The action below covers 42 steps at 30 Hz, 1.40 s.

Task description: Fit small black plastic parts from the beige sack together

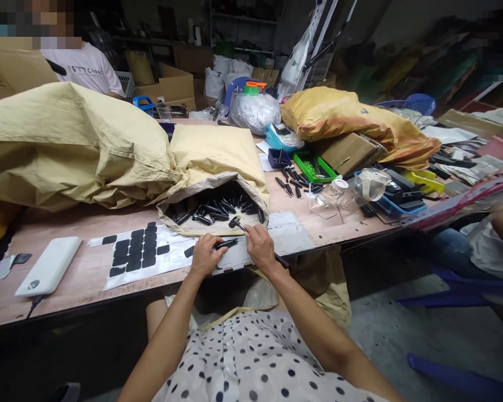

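Observation:
My left hand (204,255) is closed around a slim black pen-like part (227,243) that lies on a grey plate (285,237) at the table's front edge. My right hand (260,247) grips a small hammer (236,223); its black head is raised just above the part, and its handle end sticks out below my wrist. Right behind my hands an open tan sack (218,167) spills several of the same black parts (212,209). Left of my hands lies a white backing sheet with black adhesive pads (136,251).
A white power bank (50,265) with a cable lies at the front left. A big tan sack (67,145) fills the left. Green tray (314,166), loose black parts, clear jars (333,192) and an orange sack (360,125) crowd the right. Another person sits behind the left sack; someone's arm shows at the right edge.

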Available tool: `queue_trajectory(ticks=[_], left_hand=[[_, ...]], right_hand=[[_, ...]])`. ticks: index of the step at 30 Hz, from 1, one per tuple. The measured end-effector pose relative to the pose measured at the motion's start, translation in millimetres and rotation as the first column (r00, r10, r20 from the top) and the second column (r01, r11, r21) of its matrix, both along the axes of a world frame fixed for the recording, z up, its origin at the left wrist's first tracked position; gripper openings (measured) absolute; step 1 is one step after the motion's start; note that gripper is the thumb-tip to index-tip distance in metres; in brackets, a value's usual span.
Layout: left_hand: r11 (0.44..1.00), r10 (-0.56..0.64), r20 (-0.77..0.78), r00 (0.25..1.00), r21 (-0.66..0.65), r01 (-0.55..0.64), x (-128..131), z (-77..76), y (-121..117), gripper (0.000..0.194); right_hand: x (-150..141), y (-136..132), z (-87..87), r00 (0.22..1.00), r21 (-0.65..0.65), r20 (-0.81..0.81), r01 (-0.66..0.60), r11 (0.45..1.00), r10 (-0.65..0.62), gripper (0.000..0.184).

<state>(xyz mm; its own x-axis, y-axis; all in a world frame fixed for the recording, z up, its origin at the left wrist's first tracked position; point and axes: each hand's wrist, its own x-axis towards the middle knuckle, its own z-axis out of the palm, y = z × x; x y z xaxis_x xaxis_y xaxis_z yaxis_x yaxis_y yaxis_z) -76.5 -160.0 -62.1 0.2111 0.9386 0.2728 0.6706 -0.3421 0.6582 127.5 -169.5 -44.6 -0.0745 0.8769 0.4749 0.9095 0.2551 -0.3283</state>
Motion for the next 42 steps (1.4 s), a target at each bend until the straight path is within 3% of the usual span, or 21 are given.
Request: queue_trajectory(ticks=[5,9,28,34,42], left_hand=[[0.999,0.010,0.011,1.000,-0.031,-0.010,2.2,-0.5,-0.7,0.009],[0.999,0.005,0.004,1.000,-0.035,-0.004,2.3,0.6,-0.9,0.009],[0.992,0.035,-0.009,0.999,-0.121,-0.036,6.9,8.5,-1.2,0.011],[0.995,0.020,-0.006,1.000,-0.094,-0.021,7.5,9.3,-1.2,0.010],[0.994,0.040,0.001,0.999,-0.098,-0.040,9.8,8.0,-1.7,0.010]], right_hand=[[-3.6,-27.1,14.6,0.959,0.050,-0.258,-0.108,0.993,0.118,0.036],[-6.4,-40.7,21.9,0.939,0.001,-0.319,-0.134,0.991,0.127,0.039],[-9.1,-48.9,11.9,0.983,-0.186,-0.165,-0.116,0.976,0.085,0.039],[-17.7,-46.9,18.3,0.971,-0.110,-0.189,-0.166,0.980,0.143,0.041],[-20.5,-39.7,10.4,0.985,-0.138,-0.110,-0.144,0.980,0.130,0.040]])
